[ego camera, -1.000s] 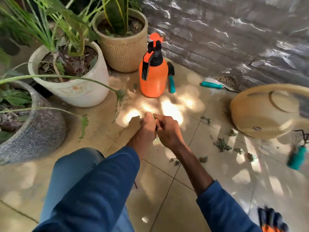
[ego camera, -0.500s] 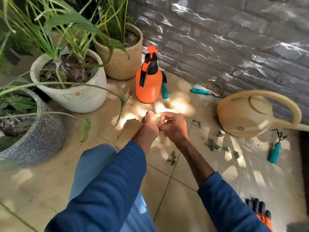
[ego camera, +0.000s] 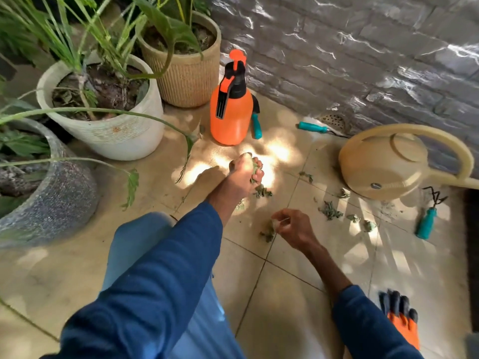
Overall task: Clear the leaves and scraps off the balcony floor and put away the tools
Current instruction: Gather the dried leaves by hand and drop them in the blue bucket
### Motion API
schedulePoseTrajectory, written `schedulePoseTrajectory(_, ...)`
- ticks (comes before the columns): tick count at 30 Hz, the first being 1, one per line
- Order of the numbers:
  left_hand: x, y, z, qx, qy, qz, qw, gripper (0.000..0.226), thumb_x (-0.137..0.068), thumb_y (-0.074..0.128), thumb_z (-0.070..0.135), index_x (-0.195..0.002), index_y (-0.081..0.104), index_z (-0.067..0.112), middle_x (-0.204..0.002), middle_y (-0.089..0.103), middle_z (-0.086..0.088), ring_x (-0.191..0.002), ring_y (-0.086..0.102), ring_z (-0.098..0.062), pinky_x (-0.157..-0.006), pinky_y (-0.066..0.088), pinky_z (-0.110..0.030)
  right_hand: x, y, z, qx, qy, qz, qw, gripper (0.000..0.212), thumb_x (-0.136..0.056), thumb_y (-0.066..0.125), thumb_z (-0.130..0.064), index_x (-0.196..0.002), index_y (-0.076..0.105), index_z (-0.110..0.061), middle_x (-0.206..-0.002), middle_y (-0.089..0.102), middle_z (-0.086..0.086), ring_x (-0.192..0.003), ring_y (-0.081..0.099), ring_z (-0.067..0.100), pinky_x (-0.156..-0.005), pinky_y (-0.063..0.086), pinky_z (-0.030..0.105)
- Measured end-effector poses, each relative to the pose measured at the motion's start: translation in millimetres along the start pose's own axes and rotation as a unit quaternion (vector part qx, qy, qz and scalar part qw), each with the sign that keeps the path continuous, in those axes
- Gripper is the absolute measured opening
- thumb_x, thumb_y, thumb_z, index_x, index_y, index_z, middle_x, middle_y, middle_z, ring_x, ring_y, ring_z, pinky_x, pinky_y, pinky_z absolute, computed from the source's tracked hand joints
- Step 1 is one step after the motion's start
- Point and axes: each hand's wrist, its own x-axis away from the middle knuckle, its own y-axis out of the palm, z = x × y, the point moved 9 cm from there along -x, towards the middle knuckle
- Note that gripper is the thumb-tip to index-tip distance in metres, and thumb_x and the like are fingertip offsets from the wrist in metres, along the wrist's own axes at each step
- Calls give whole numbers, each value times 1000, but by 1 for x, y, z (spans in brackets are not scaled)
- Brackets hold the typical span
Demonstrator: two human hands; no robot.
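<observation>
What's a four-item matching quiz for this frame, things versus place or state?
1 orange plastic spray bottle
2 teal-handled hand rake
3 left hand
4 orange-and-black glove

a grips green leaf scraps
b lies by spout of beige watering can
c stands by woven tan pot
d bottom right corner

Pairs: 1-c, 2-b, 3-a, 4-d
</observation>
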Motion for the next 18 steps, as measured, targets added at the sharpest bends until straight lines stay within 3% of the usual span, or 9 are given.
schedulePoseTrajectory(4, -7, 7, -2, -18, 0, -11, 1000, 35, -103, 38, 16, -69, 45, 16, -66, 47, -1, -33, 37, -9, -34, 19, -12, -5, 37, 7, 36, -34, -65, 997, 46, -82, 80, -17, -125, 64, -22, -115, 54, -4, -99, 54, 11, -74, 41, 8)
schedulePoseTrajectory(7, -10, 8, -5, -45, 2, -3, 999, 36, -105, 40, 19, -69, 45, 14, -65, 49, -1, -33, 38, -10, -35, 20, -12, -5, 58, 19, 86, -30, -43, 995, 52, -84, 79, -23, -132, 59, -21, -124, 46, 0, -107, 52, 15, -90, 51, 23)
schedulePoseTrajectory(11, -10, 4, -9, -73, 0, 0, 997, 38, -106, 41, 23, -69, 46, 14, -63, 50, -1, -30, 38, -10, -34, 21, -11, 8, 67, 15, 80, -89, 43, 992, 19, -92, 64, -11, -110, 70, -14, -105, 53, -4, -91, 51, 11, -81, 50, 23)
schedulePoseTrajectory(13, -9, 1, -10, -81, 7, 4, 997, 39, -106, 41, 23, -69, 46, 14, -63, 50, -1, -32, 38, -10, -34, 22, -12, 8, 63, 17, 63, -91, 62, 992, 17, -90, 65, -5, -100, 76, -14, -99, 64, 0, -89, 58, 14, -82, 53, 28)
schedulePoseTrajectory(16, -11, -3, -13, -86, 10, 17, 996, 40, -106, 42, 25, -69, 48, 13, -64, 51, -2, -37, 39, -11, -36, 24, -13, 0, 35, 20, -58, -19, 80, 995, 23, -85, 68, 1, -97, 78, -15, -96, 76, 0, -78, 66, 1, -74, 56, 17)
schedulePoseTrajectory(18, -14, -5, -19, -91, 4, 26, 996, 43, -107, 43, 30, -68, 49, 13, -60, 52, -2, -36, 40, -12, -37, 25, -13, -2, 3, 12, -166, 20, 105, 980, 18, -88, 71, -3, -99, 77, -15, -95, 77, 5, -74, 71, 7, -67, 58, 17)
